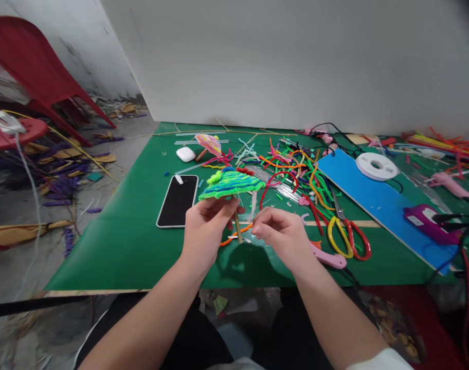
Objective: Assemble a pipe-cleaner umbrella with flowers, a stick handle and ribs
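L hand point(204, 228): thumb + fingers closed round the stick point(238, 228), gripping it just under the green canopy point(231, 184). Hardly any gap; far fingers part hidden behind the thumb side. Canopy sits right above L fingertips, slightly tilted, green w/ blue stripes, yellow-green tuft at its L end, red bit along the top. Stick pokes down past L fingers, leaning a little.

R hand point(283, 234): fingers curled in, thumb tip up nr the index tip, almost no opening. Can't tell if anything's pinched btwn them. R fingertips nr the stick but apart from it. White strip point(253, 204) just above R fingertips, below canopy's R edge; contact w/ fingers unclear. Orange wire point(226, 242) runs low btwn the two sets of fingers, one end by R fingertips.

Around: phone point(177, 203) L of L fingers, white case point(185, 154) beyond it. Pink canopy point(209, 145) beyond the green one. Wire pile point(304, 172) past R fingers. Scissors point(350, 239) R of R fingers, loops nearest; pink handle point(330, 258) close by R wrist. Farther R: blue board point(367, 198) w/ spool point(386, 169) + purple box point(431, 223). Green table point(134, 221) under both hands.
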Tool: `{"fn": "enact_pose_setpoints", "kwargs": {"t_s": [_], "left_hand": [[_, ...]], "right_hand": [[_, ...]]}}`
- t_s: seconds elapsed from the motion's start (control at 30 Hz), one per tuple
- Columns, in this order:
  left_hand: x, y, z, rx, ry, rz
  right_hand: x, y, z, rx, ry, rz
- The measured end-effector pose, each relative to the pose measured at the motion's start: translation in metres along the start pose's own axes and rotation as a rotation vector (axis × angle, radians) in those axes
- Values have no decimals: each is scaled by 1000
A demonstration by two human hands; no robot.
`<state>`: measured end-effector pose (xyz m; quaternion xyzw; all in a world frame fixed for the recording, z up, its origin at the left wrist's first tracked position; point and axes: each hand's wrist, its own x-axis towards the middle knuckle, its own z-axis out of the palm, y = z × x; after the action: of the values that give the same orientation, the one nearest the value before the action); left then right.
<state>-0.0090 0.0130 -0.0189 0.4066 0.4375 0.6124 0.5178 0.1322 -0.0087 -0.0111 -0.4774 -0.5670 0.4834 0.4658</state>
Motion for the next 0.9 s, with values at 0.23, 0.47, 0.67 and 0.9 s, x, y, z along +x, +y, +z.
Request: {"fn": "enact_pose_setpoints", "kwargs": {"t_s": [0.23,0.47,0.67,0.9], "left_hand": [[1,-2,-7,159,42,104],[0,-6,-14,557,103,270],[8,-1,-7,177,-4,-23],[7,-7,0,-29,5,-152]], "right_hand": [[3,-1,-18,-205,201,-108],[6,4,-18,-349,354,-239],[11,10,-23,-304,366,-190],[6,14,-2,-197,349,-228]]}}
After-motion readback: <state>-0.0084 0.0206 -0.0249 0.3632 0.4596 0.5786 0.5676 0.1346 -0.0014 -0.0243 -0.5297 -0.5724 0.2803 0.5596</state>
